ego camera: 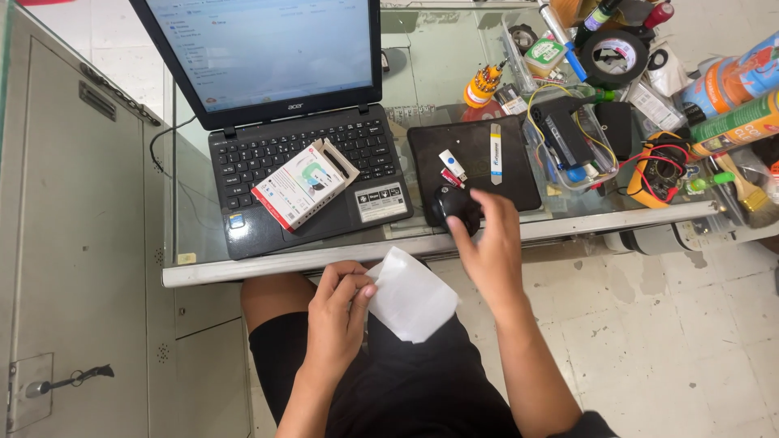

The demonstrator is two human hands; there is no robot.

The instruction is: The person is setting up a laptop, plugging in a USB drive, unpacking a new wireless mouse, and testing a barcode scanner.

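Nearest us, our left hand (339, 312) pinches a white paper (412, 294) over our lap, fingers closed on its edge. Our right hand (489, 243) rests loosely curled on the black mouse (451, 202) at the mouse pad's (519, 174) front edge. A small box (304, 183) lies on the laptop (276, 146); a white flash drive (452, 164), tape roll (613, 57) and wires (661, 166) crowd the bench (617, 217).

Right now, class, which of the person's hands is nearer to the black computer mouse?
Right. The right hand rests on the black computer mouse; the left hand holds white paper below the table edge.
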